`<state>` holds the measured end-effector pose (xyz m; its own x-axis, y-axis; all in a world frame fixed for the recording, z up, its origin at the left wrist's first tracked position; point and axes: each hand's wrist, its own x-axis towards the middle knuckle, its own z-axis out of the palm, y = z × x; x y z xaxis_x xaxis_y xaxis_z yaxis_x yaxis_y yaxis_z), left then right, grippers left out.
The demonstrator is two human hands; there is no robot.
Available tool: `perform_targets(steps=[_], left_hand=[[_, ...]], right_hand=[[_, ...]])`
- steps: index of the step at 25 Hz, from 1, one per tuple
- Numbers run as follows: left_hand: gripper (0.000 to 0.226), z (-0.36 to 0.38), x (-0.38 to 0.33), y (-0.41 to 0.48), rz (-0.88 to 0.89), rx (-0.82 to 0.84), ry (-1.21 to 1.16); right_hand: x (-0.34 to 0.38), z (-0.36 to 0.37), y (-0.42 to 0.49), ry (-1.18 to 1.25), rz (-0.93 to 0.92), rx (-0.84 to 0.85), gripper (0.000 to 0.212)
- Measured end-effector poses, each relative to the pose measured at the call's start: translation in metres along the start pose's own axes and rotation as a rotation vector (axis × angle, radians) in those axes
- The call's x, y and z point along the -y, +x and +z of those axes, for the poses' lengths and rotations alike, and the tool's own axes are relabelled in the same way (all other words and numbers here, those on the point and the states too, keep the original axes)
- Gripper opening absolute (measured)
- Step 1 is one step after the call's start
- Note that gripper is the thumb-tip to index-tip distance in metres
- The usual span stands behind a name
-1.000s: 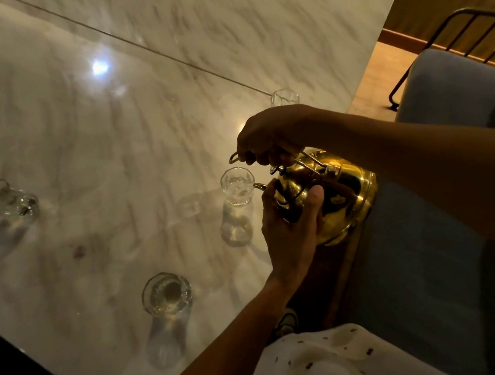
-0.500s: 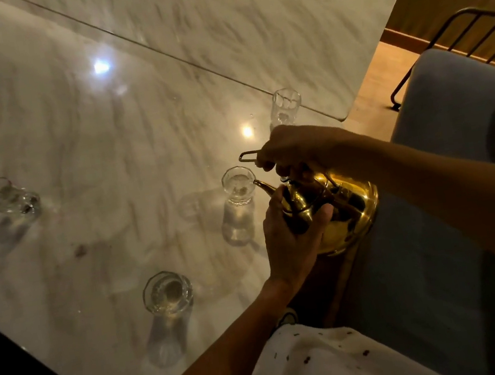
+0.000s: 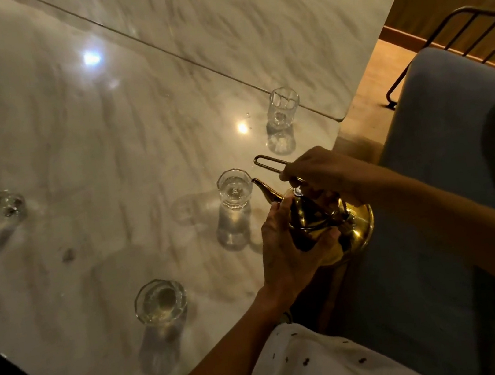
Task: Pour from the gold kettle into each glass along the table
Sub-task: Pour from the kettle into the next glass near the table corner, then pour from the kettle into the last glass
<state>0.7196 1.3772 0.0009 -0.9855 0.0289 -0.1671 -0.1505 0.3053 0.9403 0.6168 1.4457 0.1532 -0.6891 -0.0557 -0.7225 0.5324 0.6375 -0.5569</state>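
- I see the gold kettle (image 3: 319, 224): polished, mirror-bright metal.
- The glasses (image 3: 235, 189): clear and faceted.
- The table (image 3: 102, 128): glossy veined marble.

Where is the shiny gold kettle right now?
The gold kettle is at the table's right edge, held by both hands, its spout beside the middle glass.

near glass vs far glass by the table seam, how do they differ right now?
The near glass holds some yellowish liquid at the bottom; the far glass looks empty. The near glass stands at the table's near edge, by the person; the far glass stands past the kettle, beside the seam. The near glass is seen almost from above, the far glass more from the side. Both are clear, upright and untouched by either hand.
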Motion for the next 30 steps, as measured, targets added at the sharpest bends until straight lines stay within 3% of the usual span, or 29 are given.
perform_targets(steps=[5, 12, 15, 20, 25, 30], left_hand=[[0.094, 0.006, -0.006, 0.018, 0.035, 0.025, 0.02], [0.107, 0.038, -0.04, 0.073, 0.124, 0.013, 0.09], [0.102, 0.06, -0.056, 0.108, 0.176, -0.096, 0.072], [0.102, 0.108, -0.078, 0.163, 0.122, -0.247, 0.06], [0.109, 0.125, -0.104, 0.205, 0.039, -0.302, 0.008], [0.105, 0.136, -0.107, 0.225, 0.023, -0.308, -0.056]], right_hand=[[-0.002, -0.021, -0.001, 0.087, -0.01, -0.011, 0.02], [-0.003, -0.093, 0.029, 0.096, -0.156, 0.058, 0.021], [0.005, -0.127, 0.046, 0.023, -0.223, 0.075, 0.023], [0.02, -0.19, 0.076, -0.104, -0.261, 0.152, 0.023], [0.042, -0.222, 0.108, -0.204, -0.282, 0.15, 0.018], [0.057, -0.23, 0.138, -0.26, -0.19, 0.162, 0.023]])
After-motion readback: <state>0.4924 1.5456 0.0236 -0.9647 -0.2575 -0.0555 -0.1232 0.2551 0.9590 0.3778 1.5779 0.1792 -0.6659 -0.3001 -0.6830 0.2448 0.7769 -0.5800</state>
